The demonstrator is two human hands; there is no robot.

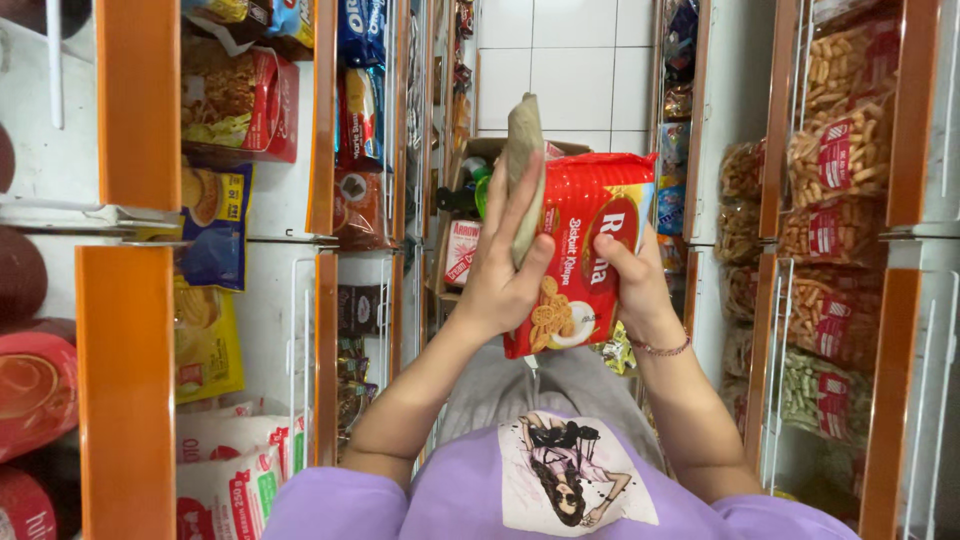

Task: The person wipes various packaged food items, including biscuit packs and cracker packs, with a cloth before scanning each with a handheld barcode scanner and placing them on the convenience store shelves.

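My left hand (500, 270) grips a grey-green cloth (522, 150) and presses it against the front of a red biscuit packet (590, 240). My right hand (632, 280) holds the same packet from its right side, thumb on the front. A thin bracelet circles my right wrist. Both hands hold the packet upright in front of my chest, above my purple shirt with a printed picture.
I stand in a narrow shop aisle. Orange-framed shelves (135, 100) with snack packets line the left, wire racks (840, 150) with bagged snacks line the right. An open cardboard box (462, 240) of goods sits on the floor ahead. A white tiled wall (570, 60) closes the aisle.
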